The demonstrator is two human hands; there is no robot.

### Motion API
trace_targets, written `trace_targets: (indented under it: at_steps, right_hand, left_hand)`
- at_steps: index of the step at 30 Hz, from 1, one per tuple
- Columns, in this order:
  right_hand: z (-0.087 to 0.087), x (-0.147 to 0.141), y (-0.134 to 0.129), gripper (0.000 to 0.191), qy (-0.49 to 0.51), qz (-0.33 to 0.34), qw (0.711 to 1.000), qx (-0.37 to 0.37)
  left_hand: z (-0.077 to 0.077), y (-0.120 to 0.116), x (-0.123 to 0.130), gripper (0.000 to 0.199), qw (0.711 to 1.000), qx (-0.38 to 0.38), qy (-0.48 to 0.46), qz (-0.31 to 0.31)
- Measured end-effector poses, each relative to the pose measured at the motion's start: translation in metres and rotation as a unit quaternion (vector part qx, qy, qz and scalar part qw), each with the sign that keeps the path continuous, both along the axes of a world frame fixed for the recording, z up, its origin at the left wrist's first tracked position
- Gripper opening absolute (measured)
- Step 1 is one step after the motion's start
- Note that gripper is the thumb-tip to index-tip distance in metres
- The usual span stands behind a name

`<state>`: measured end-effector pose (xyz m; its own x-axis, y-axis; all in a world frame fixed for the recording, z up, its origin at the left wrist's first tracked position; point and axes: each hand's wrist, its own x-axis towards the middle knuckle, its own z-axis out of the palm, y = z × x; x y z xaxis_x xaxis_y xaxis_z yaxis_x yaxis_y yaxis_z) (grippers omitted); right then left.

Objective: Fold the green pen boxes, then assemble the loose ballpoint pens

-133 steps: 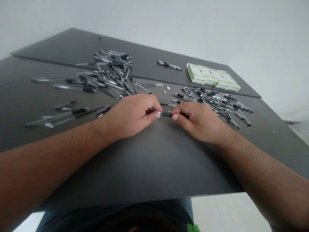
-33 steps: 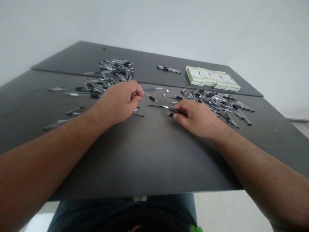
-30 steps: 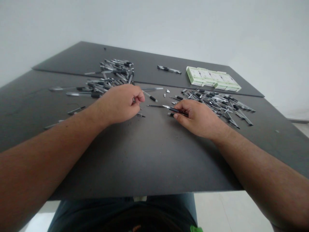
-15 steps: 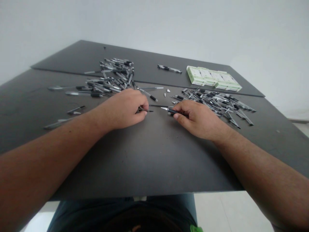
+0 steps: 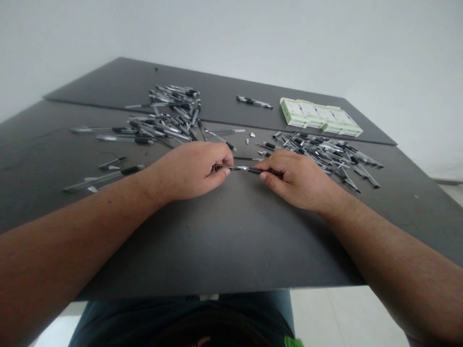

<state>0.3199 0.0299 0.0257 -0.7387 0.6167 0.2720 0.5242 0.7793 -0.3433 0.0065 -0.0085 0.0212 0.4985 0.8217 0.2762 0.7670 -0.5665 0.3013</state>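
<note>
Closely together, the left hand and right hand grip one black-gripped ballpoint pen from opposite ends. Loose pens lie scattered across the dark table beyond them.

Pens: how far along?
Hard to call. Possibly done: the right pile, though nothing proves it's finished. In hand: a pen pinched between left hand and right hand. Left: the left pile and loose pens beside it, if those are unprocessed.
</note>
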Motion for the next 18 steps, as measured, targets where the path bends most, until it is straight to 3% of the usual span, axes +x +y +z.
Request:
trace_targets:
  at_steps: [18]
  right_hand:
    - [0.0029, -0.0025, -0.0033, 0.036, -0.014, 0.038, 0.999, -0.015]
  left_hand:
    - [-0.003, -0.0047, 0.0082, 0.031, 0.999, -0.03, 0.012, -0.019]
